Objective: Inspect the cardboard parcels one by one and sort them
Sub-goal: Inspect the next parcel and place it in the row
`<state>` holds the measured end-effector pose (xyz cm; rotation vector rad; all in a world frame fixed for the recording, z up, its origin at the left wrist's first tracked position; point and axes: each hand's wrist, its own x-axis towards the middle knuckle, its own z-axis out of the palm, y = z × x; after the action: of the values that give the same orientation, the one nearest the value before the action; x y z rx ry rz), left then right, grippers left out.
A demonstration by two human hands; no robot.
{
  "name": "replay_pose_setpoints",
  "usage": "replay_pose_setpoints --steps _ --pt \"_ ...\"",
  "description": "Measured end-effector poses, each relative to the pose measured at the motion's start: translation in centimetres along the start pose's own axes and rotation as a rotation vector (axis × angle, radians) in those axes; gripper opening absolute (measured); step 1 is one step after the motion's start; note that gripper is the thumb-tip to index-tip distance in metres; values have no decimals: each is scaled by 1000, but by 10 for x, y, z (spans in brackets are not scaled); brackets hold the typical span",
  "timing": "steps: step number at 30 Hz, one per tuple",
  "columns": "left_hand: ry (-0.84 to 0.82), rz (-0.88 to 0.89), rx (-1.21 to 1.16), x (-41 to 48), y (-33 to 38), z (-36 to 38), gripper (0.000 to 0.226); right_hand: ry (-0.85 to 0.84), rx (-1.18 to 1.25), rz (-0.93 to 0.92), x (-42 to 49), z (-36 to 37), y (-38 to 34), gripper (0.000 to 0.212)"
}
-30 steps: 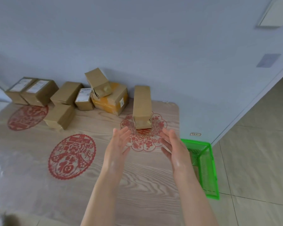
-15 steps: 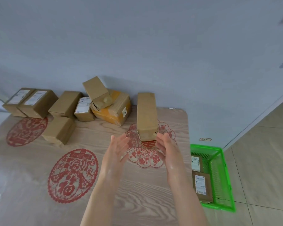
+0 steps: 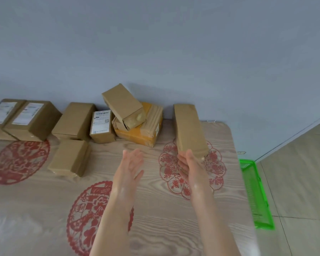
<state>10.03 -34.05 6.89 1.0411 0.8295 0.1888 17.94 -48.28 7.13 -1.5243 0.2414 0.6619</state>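
Observation:
A long plain cardboard parcel lies on the wood-grain table, running from the wall toward me over a red flower print. My right hand reaches its near end, with straight fingers touching the lower left corner. My left hand hovers open, palm turned right, a hand's width left of the parcel and touching nothing. Several more parcels stand along the wall to the left: a tilted one leaning on a yellow-taped box, and a small labelled one.
A plain parcel lies in front of the row, left of my left hand. Two labelled boxes sit at the far left. A green plastic basket stands on the tiled floor past the table's right edge. The wall is close behind the parcels.
Both hands have moved forward toward the long parcel. My right hand now touches its near end, and my left hand is still apart from it. The view has shifted downward and left.

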Motion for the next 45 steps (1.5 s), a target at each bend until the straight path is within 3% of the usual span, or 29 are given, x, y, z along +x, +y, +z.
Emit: replay_pose_setpoints --steps 3,9,22,30,33,45 --pt "-29 -1 10 23 17 -32 55 -1 22 24 4 41 4 38" --pt "-42 -12 29 51 39 -77 47 -17 -27 15 9 102 4 29" --pt "27 7 109 25 58 -100 40 -131 -50 -59 -11 149 -1 33" --pt "69 -54 50 28 63 -167 47 -214 -104 -22 -29 199 22 43" --pt "123 -31 61 33 77 -199 57 -206 -118 -22 -28 226 24 43" --pt "199 -102 127 107 122 -337 55 -40 -81 145 4 351 60 47"
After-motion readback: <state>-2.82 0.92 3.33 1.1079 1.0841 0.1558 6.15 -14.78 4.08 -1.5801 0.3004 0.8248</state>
